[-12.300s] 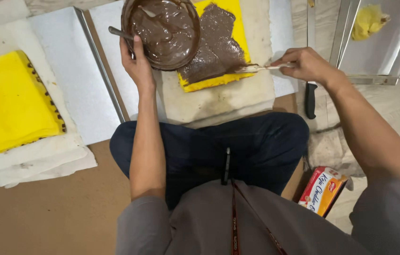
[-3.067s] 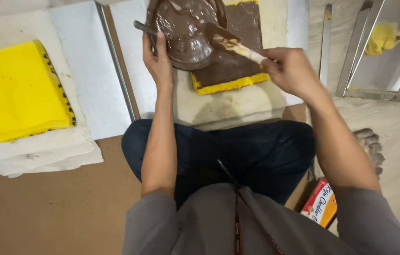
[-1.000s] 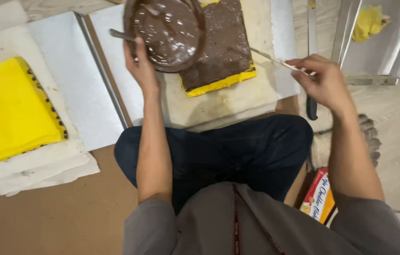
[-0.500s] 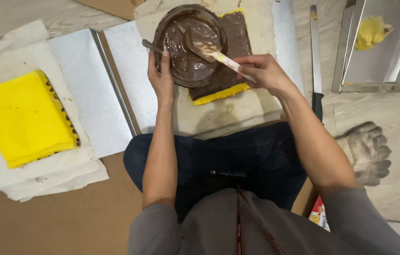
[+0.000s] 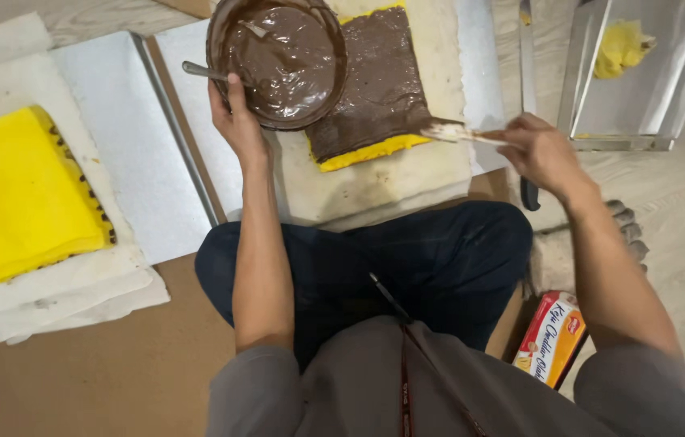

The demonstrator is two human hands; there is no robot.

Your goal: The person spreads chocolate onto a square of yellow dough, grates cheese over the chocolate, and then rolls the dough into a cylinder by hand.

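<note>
**Chocolate cream on a yellow sponge sheet**

Head view: the left hand (image 5: 239,121) grips the rim of a round brown bowl (image 5: 278,61), holding it up over the work. Inside is smooth, glossy chocolate cream, and a metal spoon (image 5: 201,72) rests in it with the handle sticking out to the left. The right hand (image 5: 543,152) is closed around the handle of a flat spatula (image 5: 454,132), whose smeared blade touches the near right corner of the sponge sheet (image 5: 379,85). This thin yellow rectangular sheet lies on white paper and is almost fully covered with a matt, slightly rough brown layer; only the near edge shows yellow.

A risk, as I judge it: the bowl hangs partly over the sheet, so a tilt could drop cream in a heap. Hard pressure from the blade could tear the soft sponge at the corner.

To the left, a second, uncovered yellow sheet (image 5: 23,194) lies on paper. A long knife (image 5: 526,57) lies to the right, beside a metal tray (image 5: 642,81).
</note>
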